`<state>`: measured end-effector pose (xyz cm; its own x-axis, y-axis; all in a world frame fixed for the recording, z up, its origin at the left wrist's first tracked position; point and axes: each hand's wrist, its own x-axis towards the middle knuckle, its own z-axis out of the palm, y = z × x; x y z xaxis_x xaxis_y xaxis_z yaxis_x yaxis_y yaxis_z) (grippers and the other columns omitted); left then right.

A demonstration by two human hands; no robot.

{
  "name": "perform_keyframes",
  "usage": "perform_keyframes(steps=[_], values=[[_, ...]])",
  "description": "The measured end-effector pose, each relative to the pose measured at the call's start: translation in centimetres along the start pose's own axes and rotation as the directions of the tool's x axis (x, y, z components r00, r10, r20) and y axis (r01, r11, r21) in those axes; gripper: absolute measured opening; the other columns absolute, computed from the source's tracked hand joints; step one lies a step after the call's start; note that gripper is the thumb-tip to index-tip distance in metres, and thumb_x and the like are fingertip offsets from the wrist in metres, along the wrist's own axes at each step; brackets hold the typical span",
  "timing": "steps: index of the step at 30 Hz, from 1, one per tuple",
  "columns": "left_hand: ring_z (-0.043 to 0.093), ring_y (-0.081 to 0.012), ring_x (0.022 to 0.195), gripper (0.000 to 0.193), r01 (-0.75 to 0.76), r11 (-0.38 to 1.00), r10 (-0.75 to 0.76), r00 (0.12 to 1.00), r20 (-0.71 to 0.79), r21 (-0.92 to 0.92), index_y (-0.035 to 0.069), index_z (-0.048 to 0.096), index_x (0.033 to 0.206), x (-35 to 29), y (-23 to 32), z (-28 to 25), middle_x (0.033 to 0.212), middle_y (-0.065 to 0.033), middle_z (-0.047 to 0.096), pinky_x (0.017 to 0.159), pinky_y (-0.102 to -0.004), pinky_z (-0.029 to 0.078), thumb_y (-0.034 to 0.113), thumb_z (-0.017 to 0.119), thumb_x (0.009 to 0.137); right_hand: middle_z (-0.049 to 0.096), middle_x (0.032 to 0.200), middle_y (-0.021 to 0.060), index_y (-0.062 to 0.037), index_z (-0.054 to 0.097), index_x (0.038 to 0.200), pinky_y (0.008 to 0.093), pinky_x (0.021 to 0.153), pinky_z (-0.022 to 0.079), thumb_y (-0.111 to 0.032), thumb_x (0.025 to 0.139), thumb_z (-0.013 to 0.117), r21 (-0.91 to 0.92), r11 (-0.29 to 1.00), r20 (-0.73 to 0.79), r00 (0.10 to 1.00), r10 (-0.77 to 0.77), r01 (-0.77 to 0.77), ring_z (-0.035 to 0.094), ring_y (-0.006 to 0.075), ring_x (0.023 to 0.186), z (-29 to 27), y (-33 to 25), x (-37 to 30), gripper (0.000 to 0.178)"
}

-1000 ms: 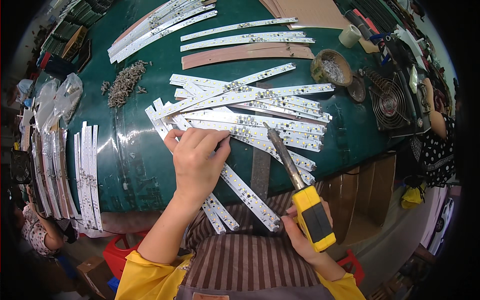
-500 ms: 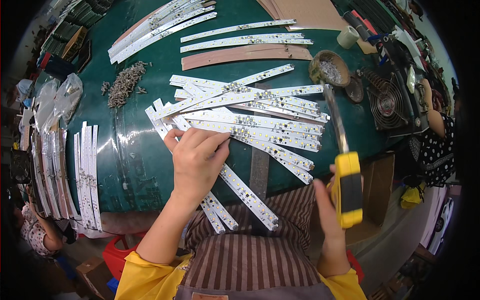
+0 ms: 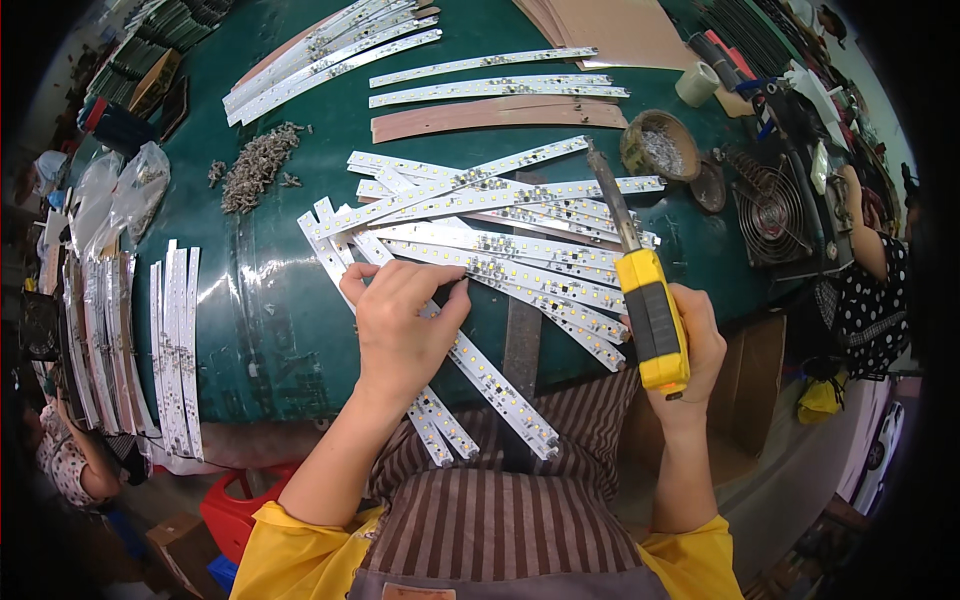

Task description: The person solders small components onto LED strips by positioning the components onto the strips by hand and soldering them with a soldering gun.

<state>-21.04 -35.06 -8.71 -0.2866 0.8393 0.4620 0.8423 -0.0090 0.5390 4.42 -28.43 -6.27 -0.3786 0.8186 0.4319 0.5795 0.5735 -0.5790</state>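
Note:
Long white LED circuit strips [image 3: 520, 242] lie crossed and fanned over one another in front of me, several hanging past the table's near edge. My left hand [image 3: 408, 312] rests on the fan's left part, thumb and forefinger pressed together above the strips; what they pinch, if anything, is too small to make out. In my right hand [image 3: 700, 340] is a yellow and black soldering gun [image 3: 655, 325], gripped by its handle. Its metal shaft points away from me, with the dark tip at the right end of the uppermost slanting LED strip [image 3: 480, 178].
A heap of small grey parts [image 3: 258, 168] sits on the green table [image 3: 270, 330]. At the right are a round bowl of silvery bits [image 3: 660, 148], a white roll [image 3: 697, 83] and a fan [image 3: 770, 215]. More strips [image 3: 176, 350] lie left; other people work at both sides.
The soldering gun has swung left and tilted, its tip passing from the end of a lower strip to the uppermost one. My left hand has barely moved.

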Motion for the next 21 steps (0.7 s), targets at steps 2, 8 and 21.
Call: perform_keyframes(steps=[2,8,21], values=[[0.058,-0.0137,0.064,0.013,0.008,1.0,-0.008,1.0,-0.011,-0.004,0.011,0.073,0.082,0.1,0.2,-0.2,0.069,0.0016,0.065,0.083,-0.0338,0.033,0.008,0.078,0.07,0.061,0.086,0.007,-0.0004,0.058,0.104,0.0248,0.069,0.047,0.002,0.075,0.077,0.014,1.0,-0.002,1.0,-0.015,0.015,0.061,0.0146,0.075,-0.4,-0.2,-0.2,0.035],[0.059,-0.0127,0.066,0.013,0.034,0.999,-0.034,0.998,0.049,-0.016,0.011,0.072,0.079,-0.2,0.6,-1.9,0.069,0.0024,0.064,0.086,-0.0357,0.032,0.006,0.077,0.069,0.061,0.088,0.009,-0.0025,0.056,0.101,0.028,0.07,0.049,-0.004,0.074,0.08,0.054,0.997,0.025,0.998,0.057,-0.058,0.063,0.0201,0.076,-1.7,-2.8,-3.1,0.036],[0.059,-0.0149,0.085,0.011,0.02,0.997,-0.034,0.984,0.175,0.081,0.012,0.075,0.08,-1.1,1.1,-2.3,0.078,0.0034,0.068,0.089,-0.041,0.03,0.009,0.076,0.069,0.061,0.082,0.0137,-0.0008,0.06,0.094,0.0313,0.067,0.049,-0.006,0.072,0.075,0.127,0.965,-0.011,0.972,0.235,-0.231,0.062,0.0279,0.073,0.1,-2.7,-7.6,0.027]])
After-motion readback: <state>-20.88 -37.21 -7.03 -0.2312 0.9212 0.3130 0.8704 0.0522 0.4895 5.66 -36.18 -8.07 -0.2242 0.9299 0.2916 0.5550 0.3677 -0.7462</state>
